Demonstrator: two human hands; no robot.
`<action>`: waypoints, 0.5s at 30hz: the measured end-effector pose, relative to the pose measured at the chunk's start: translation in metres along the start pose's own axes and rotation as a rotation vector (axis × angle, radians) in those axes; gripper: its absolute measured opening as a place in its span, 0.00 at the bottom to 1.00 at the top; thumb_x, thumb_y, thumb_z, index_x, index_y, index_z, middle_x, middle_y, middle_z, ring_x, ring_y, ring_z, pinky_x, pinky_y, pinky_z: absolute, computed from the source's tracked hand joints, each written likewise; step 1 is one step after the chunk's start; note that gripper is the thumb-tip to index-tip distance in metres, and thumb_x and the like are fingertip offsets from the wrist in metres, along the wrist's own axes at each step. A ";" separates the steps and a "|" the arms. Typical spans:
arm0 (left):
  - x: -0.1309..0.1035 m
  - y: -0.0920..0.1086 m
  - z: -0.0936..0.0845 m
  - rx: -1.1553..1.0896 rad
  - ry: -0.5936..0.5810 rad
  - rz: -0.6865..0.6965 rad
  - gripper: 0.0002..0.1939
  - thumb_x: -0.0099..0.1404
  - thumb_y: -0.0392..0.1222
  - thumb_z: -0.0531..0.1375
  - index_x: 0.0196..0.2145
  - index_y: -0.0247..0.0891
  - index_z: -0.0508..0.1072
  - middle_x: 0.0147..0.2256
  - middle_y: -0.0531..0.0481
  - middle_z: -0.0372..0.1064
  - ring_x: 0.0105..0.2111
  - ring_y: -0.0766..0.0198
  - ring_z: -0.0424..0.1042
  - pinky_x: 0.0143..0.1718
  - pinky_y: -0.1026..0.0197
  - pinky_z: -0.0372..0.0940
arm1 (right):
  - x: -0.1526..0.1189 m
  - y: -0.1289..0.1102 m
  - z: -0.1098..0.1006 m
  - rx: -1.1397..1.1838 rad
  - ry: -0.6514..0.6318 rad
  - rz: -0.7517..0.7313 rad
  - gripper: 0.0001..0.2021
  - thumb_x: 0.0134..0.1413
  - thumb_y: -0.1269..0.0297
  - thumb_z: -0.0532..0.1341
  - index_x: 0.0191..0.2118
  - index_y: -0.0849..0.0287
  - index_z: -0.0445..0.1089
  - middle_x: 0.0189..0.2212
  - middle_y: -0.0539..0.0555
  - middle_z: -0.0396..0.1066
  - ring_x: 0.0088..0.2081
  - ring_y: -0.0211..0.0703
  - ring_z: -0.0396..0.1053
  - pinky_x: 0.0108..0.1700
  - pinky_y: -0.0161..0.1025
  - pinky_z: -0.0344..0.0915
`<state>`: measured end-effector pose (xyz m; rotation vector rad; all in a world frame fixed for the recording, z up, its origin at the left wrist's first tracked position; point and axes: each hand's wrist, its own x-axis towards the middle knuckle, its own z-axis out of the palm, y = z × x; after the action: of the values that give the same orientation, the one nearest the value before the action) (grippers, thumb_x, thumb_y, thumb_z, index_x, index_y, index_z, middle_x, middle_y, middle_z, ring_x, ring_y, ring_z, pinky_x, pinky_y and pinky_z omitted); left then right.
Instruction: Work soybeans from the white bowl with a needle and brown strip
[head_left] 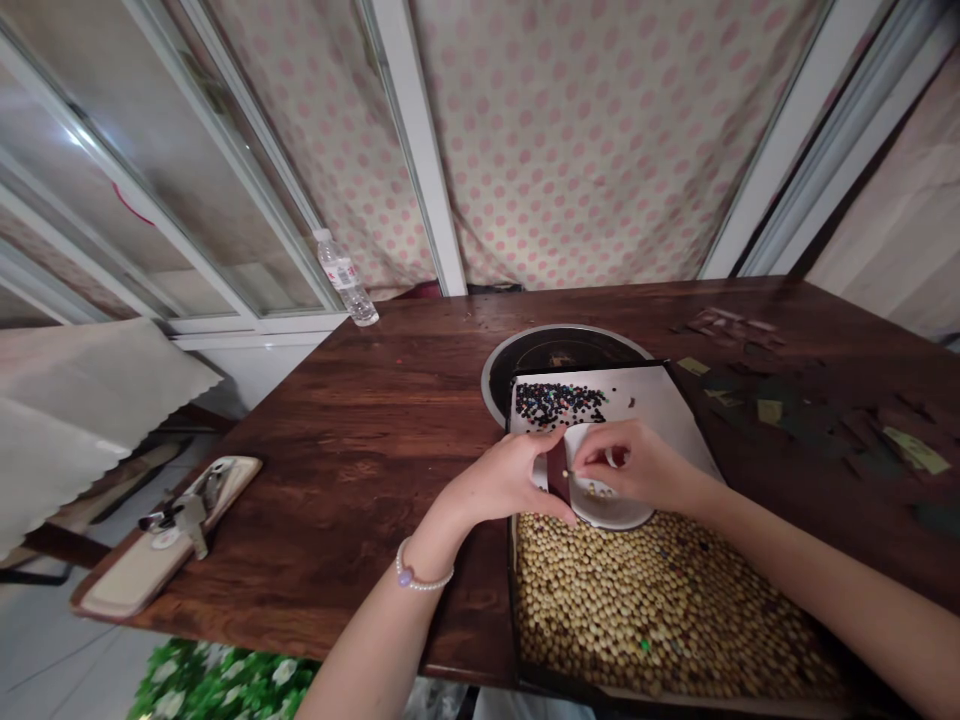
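Note:
My left hand is closed around a dark reddish-brown strip, its thumb and fingers at the strip's two ends. Fingertips pinched, my right hand meets the strip's right edge with a small pale bead at the tips. Under both hands lies a white rounded dish with a few pale beads in it. It rests in a black-edged, white-lined tray. Many golden-tan beads cover the tray's near part, while dark beads mixed with coloured ones gather at its far left.
Behind the tray is a round black plate with a silver rim. A water bottle stands at the table's far left edge. Yellow paper pieces and dark scraps lie to the right. A wooden tray with metal items sits at left.

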<state>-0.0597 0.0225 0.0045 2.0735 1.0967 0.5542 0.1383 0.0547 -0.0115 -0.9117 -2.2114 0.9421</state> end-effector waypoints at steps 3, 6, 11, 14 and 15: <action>0.000 -0.001 0.000 0.016 -0.004 -0.009 0.45 0.46 0.47 0.70 0.59 0.32 0.61 0.56 0.37 0.64 0.54 0.44 0.65 0.55 0.44 0.58 | 0.000 -0.001 0.000 -0.004 0.057 0.013 0.08 0.45 0.74 0.59 0.24 0.58 0.74 0.24 0.50 0.74 0.26 0.37 0.67 0.27 0.34 0.60; 0.001 0.000 0.000 0.032 -0.002 -0.019 0.45 0.45 0.47 0.70 0.59 0.31 0.61 0.56 0.36 0.63 0.54 0.44 0.65 0.55 0.45 0.58 | 0.000 -0.001 0.000 0.009 -0.026 -0.010 0.08 0.45 0.74 0.60 0.24 0.57 0.75 0.24 0.50 0.75 0.26 0.37 0.67 0.27 0.33 0.60; 0.001 0.000 0.000 0.042 0.001 -0.003 0.44 0.46 0.46 0.70 0.59 0.34 0.60 0.56 0.38 0.63 0.55 0.42 0.63 0.54 0.43 0.58 | 0.000 0.001 0.001 0.013 0.030 0.021 0.08 0.45 0.74 0.59 0.24 0.57 0.75 0.24 0.50 0.75 0.26 0.38 0.68 0.27 0.34 0.61; 0.001 0.001 0.000 0.048 0.002 -0.012 0.45 0.46 0.46 0.69 0.60 0.35 0.60 0.55 0.38 0.65 0.54 0.41 0.64 0.53 0.42 0.59 | 0.001 0.002 0.001 0.016 -0.006 0.010 0.08 0.45 0.74 0.60 0.24 0.57 0.75 0.24 0.50 0.75 0.26 0.37 0.68 0.27 0.34 0.61; 0.001 0.001 0.000 0.053 0.001 -0.016 0.45 0.46 0.46 0.69 0.60 0.35 0.60 0.55 0.38 0.65 0.54 0.41 0.64 0.53 0.41 0.59 | 0.001 0.002 0.001 0.012 0.026 0.019 0.08 0.45 0.74 0.59 0.24 0.57 0.75 0.25 0.50 0.75 0.26 0.37 0.68 0.27 0.33 0.61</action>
<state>-0.0587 0.0231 0.0055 2.1081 1.1394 0.5239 0.1377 0.0555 -0.0133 -0.9363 -2.1765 0.9459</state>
